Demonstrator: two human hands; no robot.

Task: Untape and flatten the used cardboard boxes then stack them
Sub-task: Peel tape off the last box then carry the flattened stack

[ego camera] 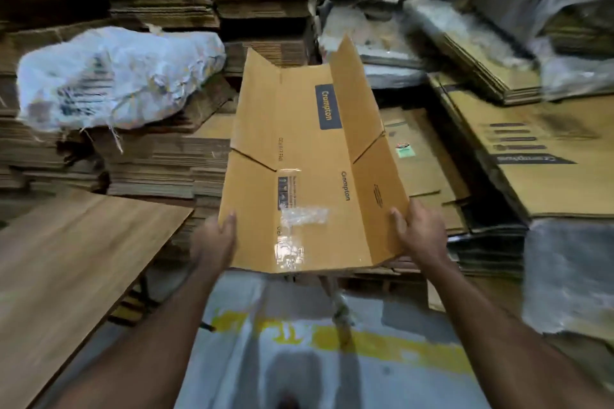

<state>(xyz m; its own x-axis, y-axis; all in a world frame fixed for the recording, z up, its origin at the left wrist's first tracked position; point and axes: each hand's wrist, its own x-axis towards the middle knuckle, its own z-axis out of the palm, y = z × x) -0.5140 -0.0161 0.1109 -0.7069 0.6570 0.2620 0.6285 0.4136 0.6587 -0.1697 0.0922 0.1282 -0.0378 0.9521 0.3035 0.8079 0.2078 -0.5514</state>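
Observation:
A flattened brown cardboard box [309,163] printed "Crompton" is held out in front of me, long side pointing away, its side flaps bent upward. Scraps of clear tape [300,216] still cling to its near end. My left hand [216,239] grips the near left edge, thumb on top. My right hand [418,232] grips the near right edge the same way. The box hangs in the air above a low stack of flattened boxes [418,156] just beyond it.
Tall piles of flattened cardboard [159,163] fill the left and back. A stuffed white sack [113,76] lies on the left pile. A wooden board [66,269] leans at the near left. More flat boxes [531,149] and plastic wrap [564,276] lie right. Grey floor with yellow marking [332,342] is below.

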